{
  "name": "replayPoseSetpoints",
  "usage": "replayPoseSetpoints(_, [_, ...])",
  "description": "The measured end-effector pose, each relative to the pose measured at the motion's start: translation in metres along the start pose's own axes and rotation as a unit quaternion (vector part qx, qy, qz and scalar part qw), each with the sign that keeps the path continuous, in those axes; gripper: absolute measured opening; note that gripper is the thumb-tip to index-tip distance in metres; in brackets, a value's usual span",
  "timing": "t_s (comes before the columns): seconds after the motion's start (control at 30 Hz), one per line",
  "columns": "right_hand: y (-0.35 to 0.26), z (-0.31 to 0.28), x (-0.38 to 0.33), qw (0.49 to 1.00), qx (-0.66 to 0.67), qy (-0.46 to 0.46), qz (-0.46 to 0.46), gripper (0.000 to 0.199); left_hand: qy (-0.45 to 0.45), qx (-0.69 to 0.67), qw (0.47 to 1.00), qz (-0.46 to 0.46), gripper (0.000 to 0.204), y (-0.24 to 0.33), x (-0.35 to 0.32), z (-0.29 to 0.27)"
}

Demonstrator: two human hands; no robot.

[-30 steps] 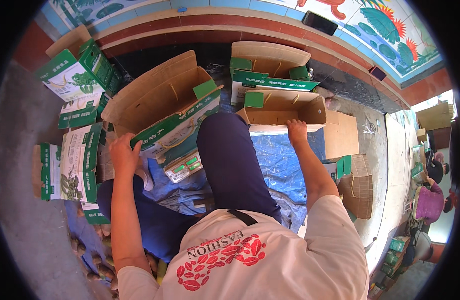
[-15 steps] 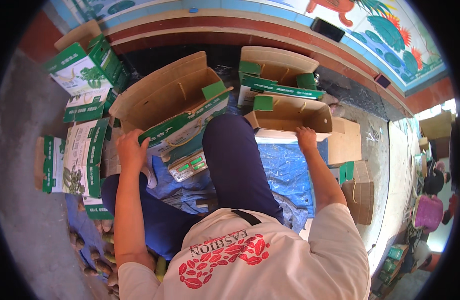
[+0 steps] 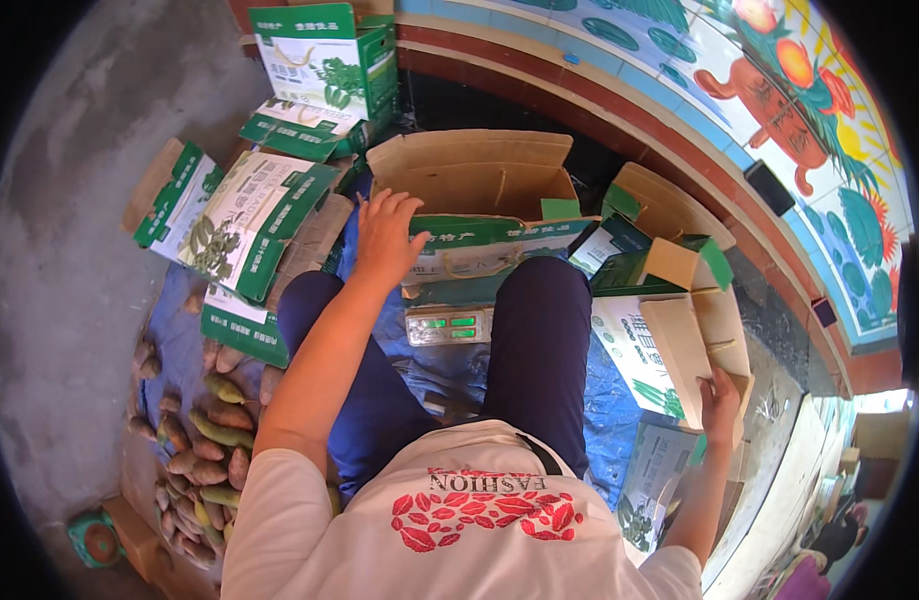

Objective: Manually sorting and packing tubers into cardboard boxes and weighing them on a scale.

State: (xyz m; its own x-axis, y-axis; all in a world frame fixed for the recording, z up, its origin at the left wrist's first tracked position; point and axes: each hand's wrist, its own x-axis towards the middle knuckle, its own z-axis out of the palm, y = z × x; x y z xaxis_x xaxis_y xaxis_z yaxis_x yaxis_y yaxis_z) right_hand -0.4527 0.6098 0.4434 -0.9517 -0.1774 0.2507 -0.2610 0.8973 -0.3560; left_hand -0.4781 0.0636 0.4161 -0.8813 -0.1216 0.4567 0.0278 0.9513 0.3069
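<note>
My left hand (image 3: pixel 388 238) rests with fingers stretched out at the left end of a large open cardboard box (image 3: pixel 470 180). That box has a green and white front, and its inside looks bare brown. Below its front, between my knees, sits a weighing scale (image 3: pixel 450 325) with lit green displays. On the right, my right hand (image 3: pixel 720 400) is closed on the edge of a smaller carton (image 3: pixel 640 350). This carton is tilted, its white printed side facing up and its brown flap toward my hand. Some fingers are hidden behind the cardboard.
A blue tarp (image 3: pixel 400 350) lies under my legs. Long root vegetables (image 3: pixel 220 430) in brown and green lie heaped at the left. Flattened and folded cartons (image 3: pixel 260 220) are stacked behind them. Another open carton (image 3: pixel 670 205) stands at the back right, before a painted tile wall (image 3: pixel 670 60).
My view has swung left, bringing the vegetable heap into sight. The right carton has been turned and tilted by my right hand. My left hand's fingers have loosened from the large box's rim.
</note>
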Motion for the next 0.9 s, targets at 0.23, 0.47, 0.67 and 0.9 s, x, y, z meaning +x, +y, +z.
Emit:
replayPoseSetpoints(0.23, [-0.080, -0.059, 0.027, 0.996, 0.018, 0.055, -0.070, 0.017, 0.070, -0.040, 0.997, -0.004, 0.046, 0.003, -0.001, -0.010])
replayPoseSetpoints(0.47, [-0.159, -0.070, 0.084, 0.962, -0.101, 0.167, -0.192, 0.018, 0.043, -0.291, 0.956, -0.003, 0.056, 0.060, 0.005, -0.076])
replayPoseSetpoints(0.67, [-0.235, -0.049, 0.124, 0.905, -0.128, 0.243, -0.325, 0.019, 0.026, -0.434, 0.900, -0.026, 0.077, 0.089, 0.005, -0.105])
replayPoseSetpoints(0.9, [-0.316, -0.018, 0.151, 0.830, -0.097, 0.231, -0.499, 0.023, 0.066, -0.672, 0.722, -0.152, 0.082, 0.080, 0.009, -0.133])
